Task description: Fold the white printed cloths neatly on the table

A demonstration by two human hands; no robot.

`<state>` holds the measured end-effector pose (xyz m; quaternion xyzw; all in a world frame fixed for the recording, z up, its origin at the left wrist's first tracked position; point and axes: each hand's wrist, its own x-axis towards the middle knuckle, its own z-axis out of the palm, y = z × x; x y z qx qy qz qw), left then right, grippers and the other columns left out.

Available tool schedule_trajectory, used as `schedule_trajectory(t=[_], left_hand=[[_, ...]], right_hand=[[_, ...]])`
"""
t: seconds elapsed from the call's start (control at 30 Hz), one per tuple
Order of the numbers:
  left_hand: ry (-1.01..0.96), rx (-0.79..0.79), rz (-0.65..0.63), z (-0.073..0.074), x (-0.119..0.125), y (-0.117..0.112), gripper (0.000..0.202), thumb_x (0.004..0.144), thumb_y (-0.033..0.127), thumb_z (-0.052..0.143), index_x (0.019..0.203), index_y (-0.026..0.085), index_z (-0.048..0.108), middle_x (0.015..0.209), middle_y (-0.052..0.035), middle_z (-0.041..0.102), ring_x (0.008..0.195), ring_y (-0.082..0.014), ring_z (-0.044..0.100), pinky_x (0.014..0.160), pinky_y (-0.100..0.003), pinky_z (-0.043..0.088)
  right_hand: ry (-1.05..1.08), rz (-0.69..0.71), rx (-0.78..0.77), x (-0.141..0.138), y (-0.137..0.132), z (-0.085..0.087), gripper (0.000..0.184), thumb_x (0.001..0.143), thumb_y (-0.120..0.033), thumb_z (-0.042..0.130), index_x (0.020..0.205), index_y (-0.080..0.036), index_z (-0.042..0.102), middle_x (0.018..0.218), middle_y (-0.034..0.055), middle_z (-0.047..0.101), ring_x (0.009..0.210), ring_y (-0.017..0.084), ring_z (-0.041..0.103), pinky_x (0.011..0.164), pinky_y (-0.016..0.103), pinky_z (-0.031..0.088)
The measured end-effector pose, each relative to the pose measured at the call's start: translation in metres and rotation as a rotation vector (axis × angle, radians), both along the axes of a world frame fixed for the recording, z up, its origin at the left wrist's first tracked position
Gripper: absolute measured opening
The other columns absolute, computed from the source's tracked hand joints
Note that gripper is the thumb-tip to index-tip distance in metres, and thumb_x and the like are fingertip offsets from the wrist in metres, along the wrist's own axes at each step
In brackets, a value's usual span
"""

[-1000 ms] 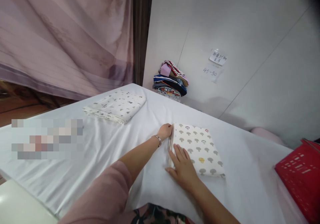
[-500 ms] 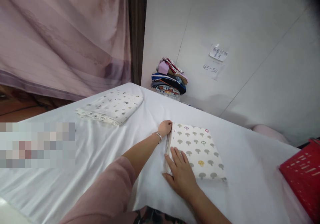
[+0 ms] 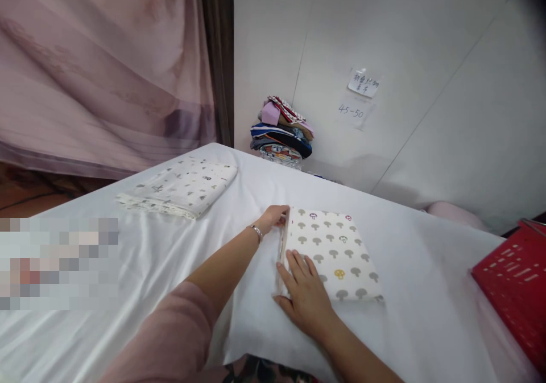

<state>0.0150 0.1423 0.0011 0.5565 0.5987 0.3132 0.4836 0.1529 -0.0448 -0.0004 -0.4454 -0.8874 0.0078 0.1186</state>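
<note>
A folded white cloth (image 3: 331,241) printed with grey mushrooms, plus a few coloured ones, lies flat on the white-covered table. My left hand (image 3: 273,218), a bracelet on its wrist, is at the cloth's far left corner. Its fingers close on the edge there; the thumb is mostly hidden. Flat on the near left part of the cloth rests my right hand (image 3: 307,297), fingers stretched out and the thumb just off the left edge. Farther left on the table is another folded white cloth (image 3: 183,185) with small dark prints.
A white sheet (image 3: 170,280) with wrinkles covers the table. Beyond the far edge a stack of folded fabrics (image 3: 281,130) stands against the wall. At the right is a red perforated basket (image 3: 518,280). A pink curtain (image 3: 106,70) hangs at the back left. A blurred patch hides the left side.
The view has shifted slightly. My left hand has lifted the far left edge of the mushroom cloth a little, and its underside shows more. My right hand stays flat in place.
</note>
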Motion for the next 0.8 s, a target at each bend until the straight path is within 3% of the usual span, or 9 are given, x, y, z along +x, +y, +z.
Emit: schedule_trajectory(t=[0.1, 0.23, 0.37, 0.47, 0.57, 0.63, 0.7, 0.8], left_hand=[[0.046, 0.014, -0.016, 0.000, -0.001, 0.000, 0.042, 0.074, 0.053, 0.051, 0.077, 0.014, 0.063, 0.065, -0.0038, 0.063, 0.058, -0.0130, 0.056, 0.054, -0.023, 0.044], [0.192, 0.043, 0.000, -0.007, 0.003, 0.007, 0.026, 0.073, 0.040, 0.056, 0.067, 0.016, 0.061, 0.055, -0.0021, 0.059, 0.056, -0.0132, 0.054, 0.055, -0.023, 0.042], [0.321, 0.071, 0.006, -0.007, 0.005, 0.012, 0.022, 0.075, 0.035, 0.053, 0.070, 0.016, 0.062, 0.058, -0.0035, 0.061, 0.060, -0.0161, 0.058, 0.059, -0.025, 0.043], [0.388, 0.143, 0.012, 0.002, 0.006, 0.003, 0.024, 0.076, 0.033, 0.053, 0.086, 0.015, 0.064, 0.081, -0.0083, 0.066, 0.077, -0.0203, 0.061, 0.071, -0.028, 0.045], [0.432, 0.318, 0.031, 0.014, 0.012, -0.017, 0.037, 0.081, 0.034, 0.050, 0.113, 0.016, 0.055, 0.120, -0.0106, 0.055, 0.110, -0.0226, 0.050, 0.093, -0.030, 0.038], [0.457, 0.534, -0.070, 0.018, 0.018, -0.033, 0.042, 0.085, 0.036, 0.045, 0.123, 0.019, 0.048, 0.133, -0.0082, 0.044, 0.123, -0.0212, 0.038, 0.103, -0.031, 0.028], [0.490, 0.698, -0.257, 0.016, 0.024, -0.045, 0.044, 0.085, 0.037, 0.045, 0.126, 0.021, 0.046, 0.138, -0.0059, 0.040, 0.129, -0.0203, 0.029, 0.108, -0.034, 0.021], [0.546, 0.644, -0.418, 0.007, 0.029, -0.052, 0.040, 0.087, 0.035, 0.043, 0.125, 0.025, 0.048, 0.140, -0.0024, 0.038, 0.131, -0.0191, 0.025, 0.109, -0.039, 0.014]], right_hand=[[-0.007, -0.002, -0.009, 0.000, 0.000, 0.001, 0.058, 0.084, -0.046, 0.047, 0.136, -0.022, 0.033, 0.146, 0.0109, 0.022, 0.134, 0.030, 0.017, 0.107, 0.052, 0.019], [-0.012, -0.012, -0.017, -0.001, 0.001, 0.001, 0.060, 0.084, -0.046, 0.047, 0.136, -0.021, 0.032, 0.147, 0.0110, 0.020, 0.134, 0.030, 0.014, 0.107, 0.052, 0.018], [-0.015, -0.012, -0.010, -0.002, 0.001, 0.000, 0.060, 0.085, -0.047, 0.046, 0.136, -0.020, 0.032, 0.146, 0.0133, 0.020, 0.134, 0.030, 0.013, 0.107, 0.052, 0.016], [-0.008, -0.012, 0.000, -0.002, 0.000, -0.001, 0.061, 0.084, -0.047, 0.047, 0.137, -0.019, 0.031, 0.146, 0.0141, 0.020, 0.134, 0.031, 0.013, 0.106, 0.053, 0.016], [-0.005, -0.020, 0.008, -0.002, -0.001, -0.001, 0.062, 0.083, -0.046, 0.049, 0.136, -0.019, 0.032, 0.146, 0.0145, 0.022, 0.134, 0.031, 0.014, 0.106, 0.053, 0.017], [-0.004, -0.024, 0.015, -0.003, -0.001, -0.001, 0.063, 0.082, -0.046, 0.051, 0.136, -0.018, 0.032, 0.146, 0.0147, 0.022, 0.134, 0.031, 0.015, 0.106, 0.053, 0.018], [-0.002, -0.030, 0.023, -0.004, 0.000, -0.001, 0.064, 0.082, -0.045, 0.051, 0.136, -0.019, 0.031, 0.145, 0.0145, 0.023, 0.134, 0.030, 0.015, 0.106, 0.053, 0.018], [-0.003, -0.048, 0.022, -0.007, -0.003, -0.004, 0.065, 0.081, -0.043, 0.053, 0.137, -0.017, 0.030, 0.145, 0.0157, 0.023, 0.134, 0.031, 0.015, 0.106, 0.053, 0.018]])
